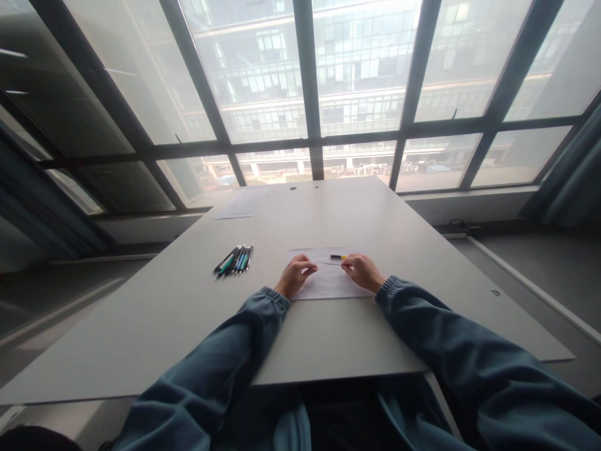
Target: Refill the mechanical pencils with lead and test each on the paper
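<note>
A sheet of white paper (328,289) lies under both hands near the front of the table. My right hand (364,272) pinches a thin dark rod (332,264) that looks like a pen refill; it points left across the paper. At the sheet's left side my left hand (295,275) has thumb and fingers pressed together. Whatever is between those fingertips is too small to make out. Just beyond the right fingertips lies a black and yellow pen part (337,257) on the paper.
Several dark, green and blue pens (235,260) lie in a bunch to the left of the paper. Another paper sheet (236,205) rests at the far left of the white table (164,313). Large windows (263,75) rise behind it, and curtains hang at both sides.
</note>
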A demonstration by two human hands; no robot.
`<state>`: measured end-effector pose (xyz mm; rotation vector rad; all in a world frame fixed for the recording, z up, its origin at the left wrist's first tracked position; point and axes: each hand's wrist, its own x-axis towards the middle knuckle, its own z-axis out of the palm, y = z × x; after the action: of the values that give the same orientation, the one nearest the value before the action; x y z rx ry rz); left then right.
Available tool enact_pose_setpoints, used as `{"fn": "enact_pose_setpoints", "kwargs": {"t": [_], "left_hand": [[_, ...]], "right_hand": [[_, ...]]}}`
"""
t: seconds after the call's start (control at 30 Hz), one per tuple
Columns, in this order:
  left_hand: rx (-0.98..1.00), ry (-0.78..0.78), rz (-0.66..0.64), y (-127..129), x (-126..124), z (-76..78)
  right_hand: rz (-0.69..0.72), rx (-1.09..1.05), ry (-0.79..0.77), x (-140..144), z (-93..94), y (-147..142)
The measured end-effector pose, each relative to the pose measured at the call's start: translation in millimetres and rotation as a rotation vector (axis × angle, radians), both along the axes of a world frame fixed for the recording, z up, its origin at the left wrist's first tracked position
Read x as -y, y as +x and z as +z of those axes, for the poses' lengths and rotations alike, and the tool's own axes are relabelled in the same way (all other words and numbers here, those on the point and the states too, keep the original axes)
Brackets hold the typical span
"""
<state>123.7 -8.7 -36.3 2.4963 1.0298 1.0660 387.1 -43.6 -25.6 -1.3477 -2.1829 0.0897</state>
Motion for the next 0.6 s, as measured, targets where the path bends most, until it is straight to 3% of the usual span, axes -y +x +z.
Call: {"fn": "enact_pose_setpoints", "kwargs": {"t": [0.17, 0.6], "left_hand": [[-0.111, -0.068, 0.044, -2.3, 0.3, 0.3], [-0.090, -0.086, 0.011, 0.5, 4.1, 5.0]], "right_hand": [[-0.010, 0.049, -0.040, 1.0, 1.2, -0.7], [0.008, 0.051, -0.035, -2.2, -4.8, 1.4]]}}
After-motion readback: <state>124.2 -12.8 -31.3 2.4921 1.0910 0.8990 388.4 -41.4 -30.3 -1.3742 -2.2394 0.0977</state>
